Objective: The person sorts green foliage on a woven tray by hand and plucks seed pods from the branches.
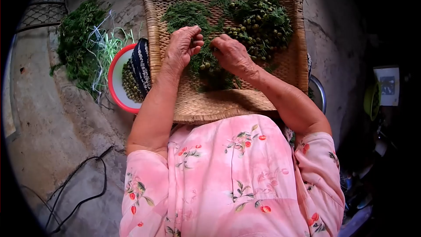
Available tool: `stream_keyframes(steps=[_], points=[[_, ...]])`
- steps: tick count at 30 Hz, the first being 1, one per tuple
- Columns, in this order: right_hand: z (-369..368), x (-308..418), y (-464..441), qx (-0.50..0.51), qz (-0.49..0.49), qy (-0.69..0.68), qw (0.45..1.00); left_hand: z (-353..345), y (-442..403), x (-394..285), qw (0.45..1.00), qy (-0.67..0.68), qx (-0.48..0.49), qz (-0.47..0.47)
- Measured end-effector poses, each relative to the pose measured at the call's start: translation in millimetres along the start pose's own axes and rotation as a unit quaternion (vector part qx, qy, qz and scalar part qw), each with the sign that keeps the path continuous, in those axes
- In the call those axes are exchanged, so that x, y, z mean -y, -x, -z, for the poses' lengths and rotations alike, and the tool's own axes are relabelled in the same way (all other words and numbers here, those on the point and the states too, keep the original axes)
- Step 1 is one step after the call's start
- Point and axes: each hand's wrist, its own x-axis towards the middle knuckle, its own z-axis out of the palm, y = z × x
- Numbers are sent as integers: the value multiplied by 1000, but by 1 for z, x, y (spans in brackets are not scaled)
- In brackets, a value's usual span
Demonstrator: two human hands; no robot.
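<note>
A woven wicker tray (pixel 263 99) lies across my lap with greenery on it. My left hand (pixel 183 46) is closed over the middle of the tray, its fingers curled inward; what they hold is hidden. Close by on the right, my right hand (pixel 234 53) is also closed, fingertips pinched together and pointing left, their contents too small to make out. Between and below the hands is a feathery green sprig (pixel 205 65) with small round cones. Loose leafy sprigs (pixel 186 14) lie at the tray's upper left. A heap of cone-bearing sprigs (pixel 263 28) fills its upper right.
Left of the tray stands a red-rimmed white basin (pixel 115 90) holding small round cones (pixel 130 81), with a dark patterned cloth (pixel 140 64) over its edge. Cut branches (pixel 79 39) and pale plastic strings (pixel 109 55) lie beyond. A black cable (pixel 104 180) loops over the floor.
</note>
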Motion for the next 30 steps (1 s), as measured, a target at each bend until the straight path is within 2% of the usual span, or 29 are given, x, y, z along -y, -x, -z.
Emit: stream_keyframes(steps=[2,4,5,6,8,10,12,13,16,20,22,24,29,30], points=[[9,5,-6,-26,-15,-35,999,-5,3,2,1000,-5,5,10],[14,10,-10,-46,33,-142,988,-11,7,2,996,31,53,70],[14,11,-11,-42,24,-194,980,-7,-1,8,990,73,82,84],[14,13,-11,-42,26,-194,980,-8,1,6,990,73,82,83],[14,17,-10,-46,-86,-276,956,-12,8,1,995,44,30,84],[1,6,-3,-60,-84,-254,962,-7,0,2,997,28,0,76],[-8,1,4,43,-3,-65,997,-3,-4,0,997,59,-45,38],[-9,8,9,67,7,-58,996,-1,-4,-1,996,69,-37,32],[-18,21,13,169,-42,71,982,-1,-1,-3,997,55,-43,39],[-22,11,17,156,-49,82,983,0,-2,-1,998,21,-28,47],[-21,10,17,119,-37,41,991,-4,4,-3,999,-28,-18,31],[-20,13,17,123,-32,30,991,-6,6,-3,999,-43,-15,29],[-20,10,17,137,-26,28,990,-10,10,0,977,-211,19,-26],[-20,8,17,90,-33,6,995,-10,10,0,964,-259,31,-45]])
